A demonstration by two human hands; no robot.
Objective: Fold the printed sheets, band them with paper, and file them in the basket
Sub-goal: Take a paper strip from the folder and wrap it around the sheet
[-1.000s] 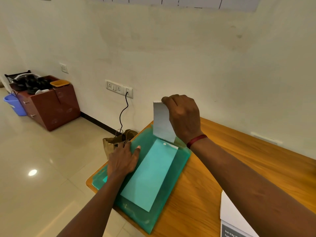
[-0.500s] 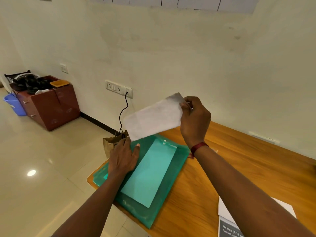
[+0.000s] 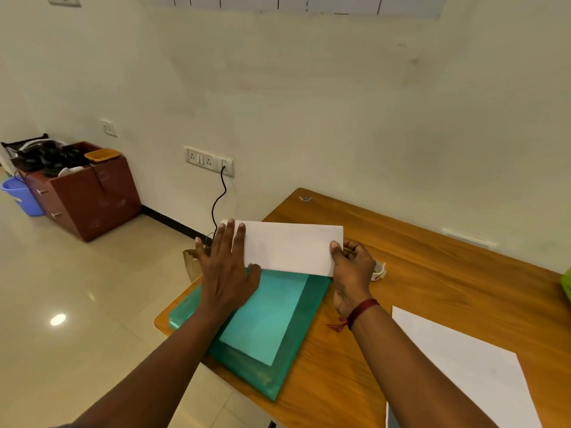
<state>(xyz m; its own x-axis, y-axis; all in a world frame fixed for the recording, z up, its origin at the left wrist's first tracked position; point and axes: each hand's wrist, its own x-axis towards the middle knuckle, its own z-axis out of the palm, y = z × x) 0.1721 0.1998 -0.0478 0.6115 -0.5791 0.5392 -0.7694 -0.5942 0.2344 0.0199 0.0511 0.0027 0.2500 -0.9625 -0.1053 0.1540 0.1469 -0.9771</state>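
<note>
Left hand [image 3: 227, 273]: flat, palm down, fingers straight and spread. The fingertips lie on the left end of the folded white sheet [image 3: 293, 248], while the palm is over the green folder [image 3: 278, 322]. Nothing is gripped; the hand only presses. The forearm comes in from the lower left.

Right hand [image 3: 352, 271]: pinches the right end of the folded sheet, with the thumb on top at the short edge and the fingers curled behind. A red thread band is on the wrist. The forearm enters from the lower right.

Folded sheet: a long white strip stretched between the two hands, across the far end of the green folder. Its left end reaches past the table's corner. It is unclear whether it lies flat on the folder or is held just above it.

Surface: a wooden table [image 3: 438, 273]. The green folder sits at its near-left corner with a paler sheet showing inside. A tape roll [image 3: 378, 271] is just beside the right hand. A flat white sheet [image 3: 463, 369] lies at lower right.

Room: cream wall, a socket strip [image 3: 208, 158] with a black cable [image 3: 218, 200] hanging from it, and a tiled floor. A brown cabinet [image 3: 88, 194] stands at far left beside a blue bucket [image 3: 21, 196].
</note>
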